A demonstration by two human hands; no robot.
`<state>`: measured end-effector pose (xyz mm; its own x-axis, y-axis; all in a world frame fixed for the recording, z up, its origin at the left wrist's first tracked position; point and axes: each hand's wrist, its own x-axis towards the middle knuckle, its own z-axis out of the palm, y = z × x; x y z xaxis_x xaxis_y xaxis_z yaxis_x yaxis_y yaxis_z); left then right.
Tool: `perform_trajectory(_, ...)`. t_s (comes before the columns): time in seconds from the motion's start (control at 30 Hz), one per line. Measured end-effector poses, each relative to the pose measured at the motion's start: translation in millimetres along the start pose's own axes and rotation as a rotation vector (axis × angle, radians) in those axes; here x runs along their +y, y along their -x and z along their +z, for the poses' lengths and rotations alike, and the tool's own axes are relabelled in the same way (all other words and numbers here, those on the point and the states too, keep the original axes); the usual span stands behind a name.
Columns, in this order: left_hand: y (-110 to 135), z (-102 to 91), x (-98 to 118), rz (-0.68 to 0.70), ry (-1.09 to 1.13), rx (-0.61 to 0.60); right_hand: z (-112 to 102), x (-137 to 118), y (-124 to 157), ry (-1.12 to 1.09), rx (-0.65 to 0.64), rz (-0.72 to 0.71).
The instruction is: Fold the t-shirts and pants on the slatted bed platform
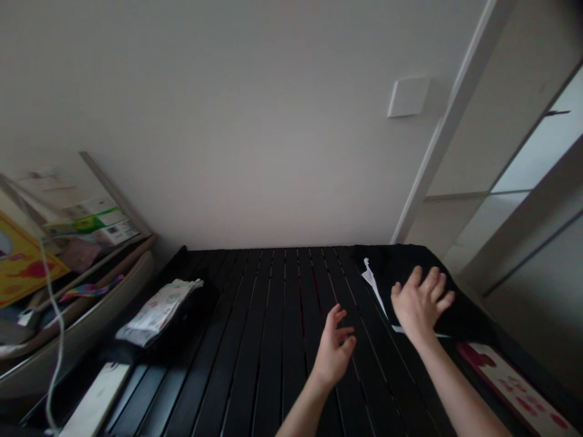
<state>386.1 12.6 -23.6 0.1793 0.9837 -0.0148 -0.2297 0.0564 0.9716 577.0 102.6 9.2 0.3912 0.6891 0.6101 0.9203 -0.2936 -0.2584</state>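
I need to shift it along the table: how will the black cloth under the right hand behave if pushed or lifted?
The black cloth lies flat with soft, rounded edges, so it is probably floppy and would sag when lifted. Pushed by the right hand, it would likely bunch rather than slide whole, perhaps snagging on the slatted table.

1. We take this for a room in a home, likely a bedroom or spare room.
2. We see a plain white wall [255,121] with a household switch plate [409,97] and a pale door frame [439,136] beside it.
3. We see a black slatted surface [273,315] bearing a folded patterned cloth [157,309] and a dark garment [405,264].
4. On our left, a cluttered shelf [98,270] holds small boxes [93,221] and a yellow picture book [20,267].
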Motion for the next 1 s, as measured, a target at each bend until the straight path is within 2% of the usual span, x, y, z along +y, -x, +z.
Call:
perform_trajectory(0.1,7,-32.3,-6,-0.005,-0.249,0.15,18,-19,65,-0.045,-0.163,-0.232)
perform_trajectory(0.17,12,-57.1,-3,0.07,-0.438,0.267,31,-27,105,-0.071,-0.28,-0.341)
perform_trajectory(0.27,20,-102.9,9,0.221,-0.76,0.468,49,-29,138,-0.11,-0.451,-0.467)
perform_trajectory(0.37,30,-160.9,31,0.246,-1.083,0.695,60,-24,144,-0.117,-0.513,-0.482)
perform_trajectory(0.5,49,-246.6,77,0.228,-1.392,0.958,61,-23,140,-0.099,-0.512,-0.483)
perform_trajectory(0.57,58,-285.9,101,0.148,-1.478,1.026,60,-24,140,-0.088,-0.502,-0.49)
perform_trajectory(0.67,69,-332.7,130,-0.07,-1.573,1.133,60,-25,143,-0.087,-0.486,-0.497)
perform_trajectory(0.73,74,-353.6,139,-0.219,-1.593,1.116,61,-25,144,-0.098,-0.481,-0.493)
perform_trajectory(0.83,78,-370.3,140,-0.376,-1.549,1.087,62,-25,144,-0.11,-0.478,-0.485)
perform_trajectory(0.9,79,-373.4,137,-0.396,-1.525,1.131,61,-25,144,-0.104,-0.479,-0.485)
perform_trajectory(1.0,77,-368.3,134,-0.383,-1.509,1.199,60,-25,143,-0.088,-0.484,-0.489)
